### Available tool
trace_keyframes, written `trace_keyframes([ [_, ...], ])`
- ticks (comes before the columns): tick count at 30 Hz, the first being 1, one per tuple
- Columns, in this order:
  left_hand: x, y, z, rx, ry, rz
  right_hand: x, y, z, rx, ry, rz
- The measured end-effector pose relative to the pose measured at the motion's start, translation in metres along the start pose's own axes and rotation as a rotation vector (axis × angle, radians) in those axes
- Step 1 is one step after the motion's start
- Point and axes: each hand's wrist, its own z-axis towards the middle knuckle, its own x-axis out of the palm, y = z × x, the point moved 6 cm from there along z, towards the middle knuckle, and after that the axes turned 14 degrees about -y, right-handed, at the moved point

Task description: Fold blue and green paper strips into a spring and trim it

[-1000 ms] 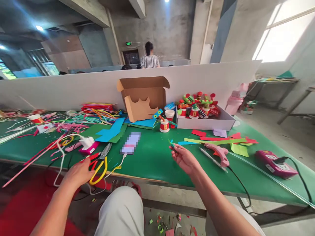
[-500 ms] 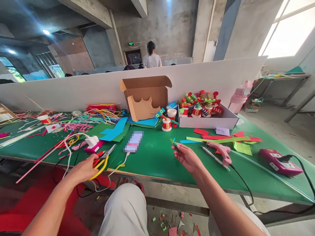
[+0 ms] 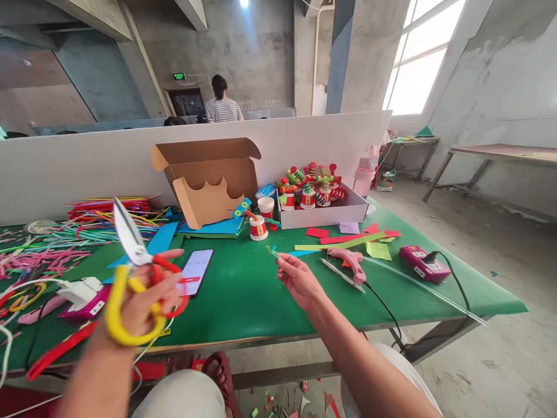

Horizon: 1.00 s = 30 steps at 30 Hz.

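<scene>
My left hand (image 3: 145,302) grips a pair of scissors (image 3: 126,273) with yellow and red handles, raised above the green table (image 3: 243,296), blades pointing up. My right hand (image 3: 298,281) is held over the table's middle, its fingers pinched on a small green and blue twisted pipe-cleaner piece (image 3: 273,252). A phone (image 3: 195,271) lies on the table between the two hands. A pink glue gun (image 3: 350,262) lies just right of my right hand.
An open cardboard box (image 3: 209,180) and a white box of finished red cup figures (image 3: 319,200) stand at the back. Pipe cleaners (image 3: 87,223) pile at the left. Paper scraps (image 3: 348,239) and a pink power strip (image 3: 424,264) lie right. A person stands beyond the white divider (image 3: 304,139).
My left hand has lifted the scissors off the table and raised them, blades up. The view has turned right. My right hand keeps its hold on the small twisted piece.
</scene>
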Motion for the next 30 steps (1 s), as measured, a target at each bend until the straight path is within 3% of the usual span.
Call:
trace_keyframes([
  [6,0.114,0.022,-0.006,0.023,0.117,-0.218,-0.002,0.005,0.002,-0.117,-0.043,-0.089],
  [9,0.138,0.04,-0.019,-0.069,0.168,-0.252,-0.008,0.009,0.0,-0.236,-0.075,-0.207],
  [13,0.138,0.047,-0.033,-0.112,0.156,-0.294,-0.013,0.009,-0.002,-0.308,-0.093,-0.343],
  [21,0.133,0.043,-0.03,-0.088,0.133,-0.245,-0.013,0.007,-0.005,-0.447,-0.09,-0.519],
  [26,0.129,0.042,-0.031,-0.081,0.095,-0.28,-0.007,0.002,-0.006,-0.442,-0.052,-0.543],
  [30,0.127,0.042,-0.029,-0.065,0.085,-0.297,0.0,-0.001,-0.01,-0.358,-0.016,-0.484],
])
